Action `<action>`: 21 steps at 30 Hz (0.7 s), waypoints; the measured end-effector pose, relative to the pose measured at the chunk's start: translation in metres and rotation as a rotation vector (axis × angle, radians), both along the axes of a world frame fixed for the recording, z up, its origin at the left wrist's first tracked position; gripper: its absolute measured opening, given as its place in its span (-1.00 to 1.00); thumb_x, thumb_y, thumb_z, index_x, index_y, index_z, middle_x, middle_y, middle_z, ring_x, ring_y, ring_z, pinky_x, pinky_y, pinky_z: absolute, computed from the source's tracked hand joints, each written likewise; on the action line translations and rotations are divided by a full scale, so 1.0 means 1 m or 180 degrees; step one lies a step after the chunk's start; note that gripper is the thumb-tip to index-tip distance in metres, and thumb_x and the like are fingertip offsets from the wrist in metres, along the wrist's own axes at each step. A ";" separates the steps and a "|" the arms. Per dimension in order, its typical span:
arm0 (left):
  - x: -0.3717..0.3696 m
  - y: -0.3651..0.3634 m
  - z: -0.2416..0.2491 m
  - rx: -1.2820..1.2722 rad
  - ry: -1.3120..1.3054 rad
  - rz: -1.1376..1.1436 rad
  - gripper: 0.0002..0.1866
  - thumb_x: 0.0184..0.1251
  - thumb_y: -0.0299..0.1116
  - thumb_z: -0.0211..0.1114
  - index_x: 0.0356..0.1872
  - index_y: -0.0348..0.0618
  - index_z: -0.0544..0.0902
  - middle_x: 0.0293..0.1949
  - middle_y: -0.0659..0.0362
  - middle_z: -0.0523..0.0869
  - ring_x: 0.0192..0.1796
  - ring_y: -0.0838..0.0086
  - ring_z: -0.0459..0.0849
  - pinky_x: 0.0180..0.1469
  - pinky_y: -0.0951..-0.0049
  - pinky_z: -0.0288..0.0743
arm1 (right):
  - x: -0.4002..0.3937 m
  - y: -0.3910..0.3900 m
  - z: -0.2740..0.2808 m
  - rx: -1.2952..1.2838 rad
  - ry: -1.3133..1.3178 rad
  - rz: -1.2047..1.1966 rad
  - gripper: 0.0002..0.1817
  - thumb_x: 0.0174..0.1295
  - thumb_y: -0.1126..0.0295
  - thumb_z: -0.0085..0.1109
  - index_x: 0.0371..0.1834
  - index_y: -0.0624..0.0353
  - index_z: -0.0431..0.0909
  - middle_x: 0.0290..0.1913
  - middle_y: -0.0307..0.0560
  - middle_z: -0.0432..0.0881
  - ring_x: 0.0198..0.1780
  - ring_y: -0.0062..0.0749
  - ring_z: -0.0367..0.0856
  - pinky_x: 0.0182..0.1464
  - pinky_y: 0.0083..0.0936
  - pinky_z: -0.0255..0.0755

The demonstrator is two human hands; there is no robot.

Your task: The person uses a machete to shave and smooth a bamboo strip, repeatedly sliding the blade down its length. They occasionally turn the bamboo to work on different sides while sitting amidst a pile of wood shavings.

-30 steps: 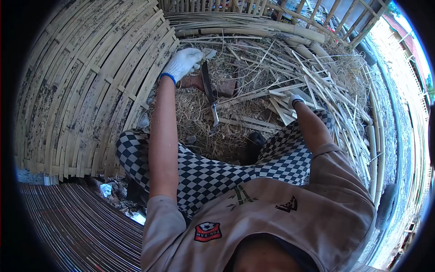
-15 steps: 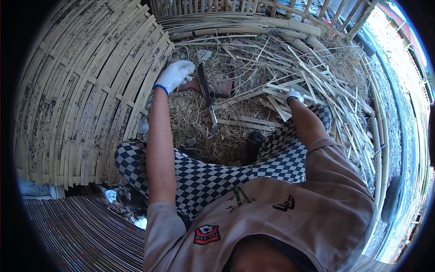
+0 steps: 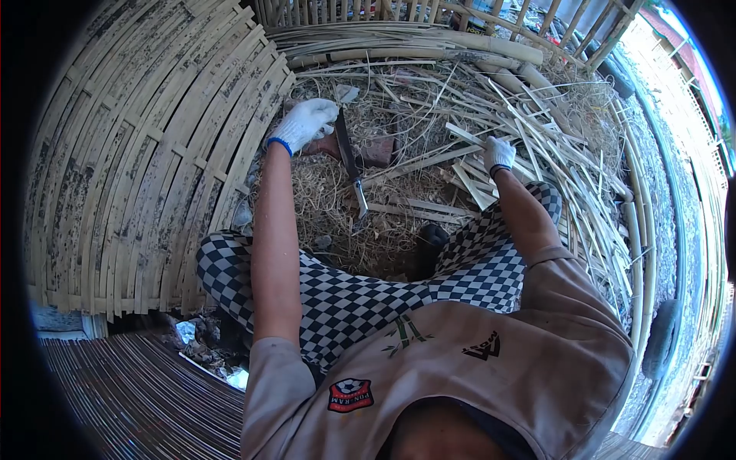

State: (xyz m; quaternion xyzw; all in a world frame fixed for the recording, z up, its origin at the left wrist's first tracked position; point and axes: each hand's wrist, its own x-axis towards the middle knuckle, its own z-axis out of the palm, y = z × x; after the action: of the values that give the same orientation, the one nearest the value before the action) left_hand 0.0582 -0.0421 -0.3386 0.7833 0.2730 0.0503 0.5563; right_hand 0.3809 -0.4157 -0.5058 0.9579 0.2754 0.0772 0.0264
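Observation:
My left hand (image 3: 308, 123), in a white glove with a blue cuff, is beside the upper end of a long dark-bladed knife (image 3: 349, 149). Its fingers are curled together; whether they hold anything is hidden. The knife lies slanted across a reddish-brown block (image 3: 377, 151), its handle end toward my legs. Over at the pile on the right, my gloved right hand (image 3: 500, 154) is closed around a pale split bamboo strip (image 3: 463, 134), which sticks out to the upper left of the fingers.
Loose bamboo strips (image 3: 571, 180) spread over the right side. Shavings (image 3: 307, 192) cover the ground before my checkered trousers (image 3: 360, 299). A woven bamboo panel (image 3: 146, 161) stands at the left. Bamboo poles (image 3: 491, 47) lie at the back, below a slatted fence (image 3: 368, 11).
My right hand has risen slightly from the pile, and the strip at it has shifted up and left. My left hand has moved a little to the right, toward the blade.

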 end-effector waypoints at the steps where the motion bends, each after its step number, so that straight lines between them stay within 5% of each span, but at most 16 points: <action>1: 0.001 0.000 -0.001 0.0033 0.0034 -0.0009 -0.58 0.60 -0.20 0.21 0.30 -0.23 0.60 0.03 0.12 0.77 -0.14 0.49 0.75 -0.01 0.38 0.66 | 0.003 0.003 0.002 0.0253 -0.0215 0.0232 -0.80 0.35 0.20 0.22 -0.05 -0.07 0.74 -0.06 -0.07 0.78 0.09 -0.05 0.69 0.09 -0.07 0.47; 7: 0.005 -0.002 -0.001 0.0205 -0.0073 -0.0145 -0.59 0.60 -0.19 0.21 0.28 -0.23 0.61 -0.01 0.15 0.76 -0.15 0.50 0.76 -0.03 0.41 0.65 | 0.001 0.016 0.070 0.1754 -0.1299 0.0589 -0.82 0.43 0.20 0.16 -0.08 -0.04 0.68 -0.11 -0.15 0.75 0.05 -0.10 0.64 0.12 -0.10 0.39; 13: 0.006 -0.003 -0.005 0.0005 -0.0057 -0.0093 -0.61 0.56 -0.28 0.29 0.20 -0.37 0.65 0.02 0.06 0.80 -0.01 0.41 0.77 0.07 0.38 0.64 | -0.027 0.010 0.177 0.3042 -0.2351 0.0543 -0.83 0.35 0.31 0.30 -0.06 0.01 0.74 -0.15 -0.13 0.77 -0.03 -0.14 0.67 0.11 -0.18 0.44; 18: -0.002 -0.008 -0.003 -0.0164 -0.0242 0.0021 -0.62 0.58 -0.32 0.26 0.21 -0.43 0.62 0.01 0.04 0.78 -0.07 0.42 0.76 0.02 0.42 0.65 | -0.047 -0.027 0.246 0.3264 -0.2987 0.0206 -0.86 0.35 0.25 0.36 -0.20 0.05 0.73 -0.34 -0.20 0.74 -0.26 -0.24 0.68 -0.10 -0.27 0.49; 21: -0.004 -0.010 0.005 -0.0222 -0.0269 0.0010 -0.61 0.59 -0.30 0.27 0.22 -0.40 0.62 -0.02 0.07 0.78 -0.12 0.46 0.74 -0.01 0.44 0.64 | -0.063 -0.047 0.317 0.3320 -0.3349 -0.0251 -0.66 0.26 0.03 0.47 -0.51 -0.03 0.65 -0.61 -0.25 0.59 -0.62 -0.38 0.54 -0.53 -0.40 0.37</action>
State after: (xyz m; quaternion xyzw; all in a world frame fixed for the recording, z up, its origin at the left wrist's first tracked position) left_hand 0.0542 -0.0523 -0.3332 0.7602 0.2521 0.0747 0.5941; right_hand 0.3182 -0.4623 -0.1887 0.6917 0.1193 0.6457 -0.3007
